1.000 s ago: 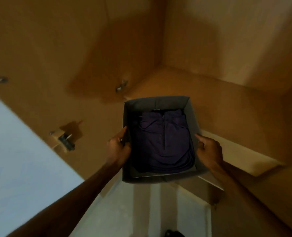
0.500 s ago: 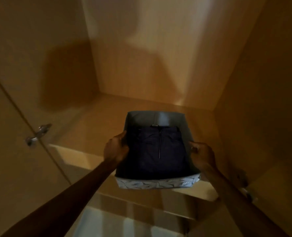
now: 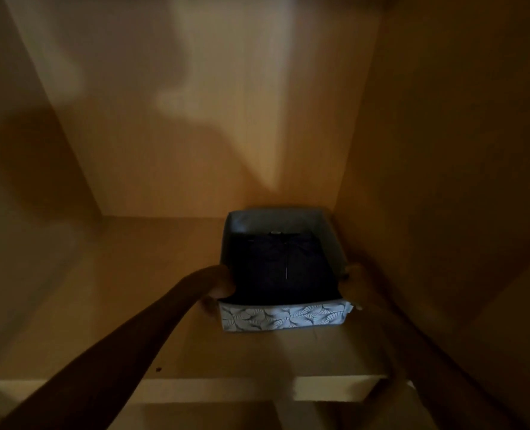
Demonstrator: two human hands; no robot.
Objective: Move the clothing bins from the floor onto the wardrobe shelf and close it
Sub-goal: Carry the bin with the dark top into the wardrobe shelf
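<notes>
A fabric clothing bin with a white leaf-patterned front and grey inside sits on the wooden wardrobe shelf, pushed into the back right corner. A folded dark garment with a zip fills it. My left hand grips the bin's left wall. My right hand holds the bin's right wall, squeezed between the bin and the wardrobe's right side; its fingers are dim and partly hidden.
The wardrobe's right side panel stands close against the bin. The back panel rises just behind it. The shelf's pale front edge runs across the bottom. Bare shelf lies to the left of the bin.
Both hands have pushed the bin from the shelf's front edge deep into the back right corner. The view has moved in closer and turned darker.
</notes>
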